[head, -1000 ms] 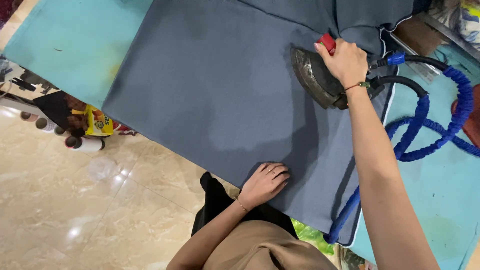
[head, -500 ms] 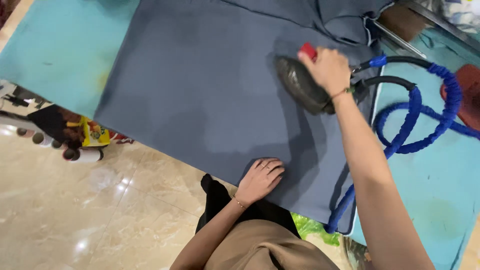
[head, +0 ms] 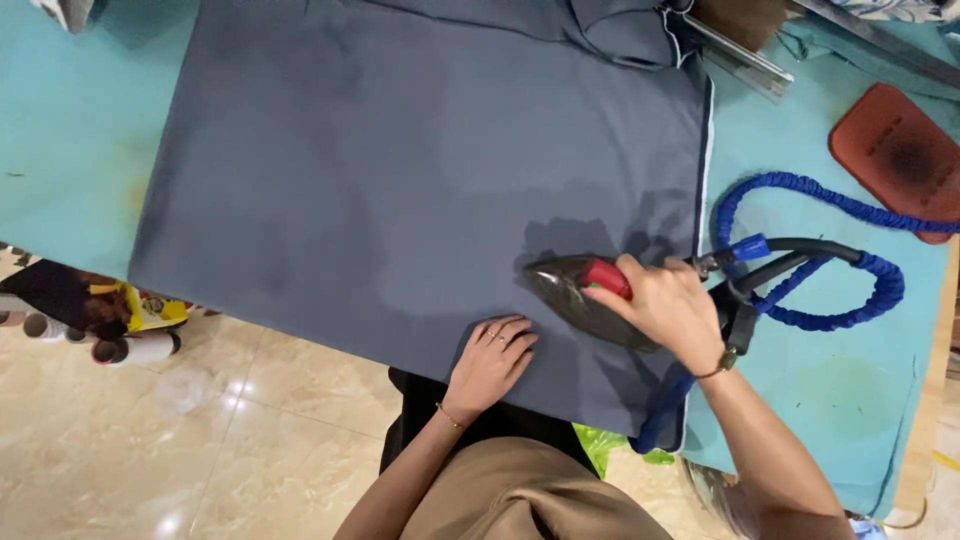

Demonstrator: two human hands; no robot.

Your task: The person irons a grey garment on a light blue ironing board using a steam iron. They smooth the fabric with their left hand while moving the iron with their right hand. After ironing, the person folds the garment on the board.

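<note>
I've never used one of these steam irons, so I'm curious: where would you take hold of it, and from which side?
Probably by the handle along the top of the iron, coming down from above, as the right hand does now. The flat soleplate lies face down on the grey cloth, its pointed nose toward the left hand. The blue hose leaves the rear, so the top is the free side.

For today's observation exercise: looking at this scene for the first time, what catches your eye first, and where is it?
The big grey-blue garment spread over the turquoise ironing table dominates. At its lower right edge the right hand grips a dark steam iron with a red button, while the left hand presses the cloth flat beside it. A bright blue coiled hose loops at right.
</note>
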